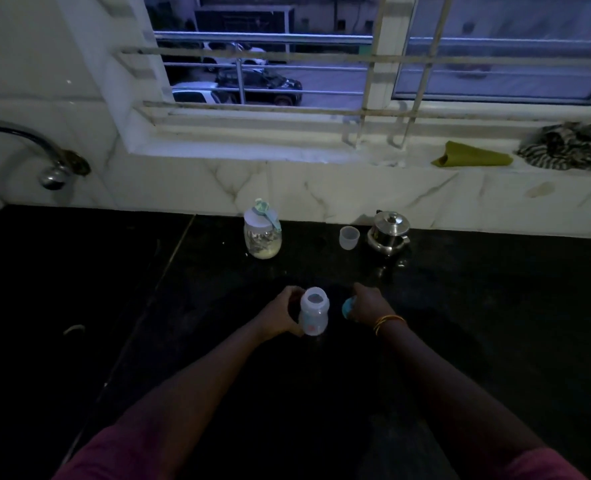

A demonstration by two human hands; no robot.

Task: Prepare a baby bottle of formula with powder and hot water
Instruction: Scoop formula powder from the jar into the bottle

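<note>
head view: two bare forearms with dark pink sleeves reach forward over the black stone countertop. landmark: the clear plastic baby bottle, standing upright and uncapped on the countertop near its middle. left hand: touching the bottle's left side, fingers curled around the body, gripping it. right hand: just right of the bottle and apart from it, fingers closed over a small round teal bottle cap; gold bangles sit on that wrist. behind the bottle and slightly left, near the marble wall: a clear glass jar of pale powder with a white lid, a teal scoop resting on the lid. behind and to the right: a small translucent plastic cup, and beside it a lidded stainless steel pot. far left of the bottle: a chrome tap on the wall.
</note>
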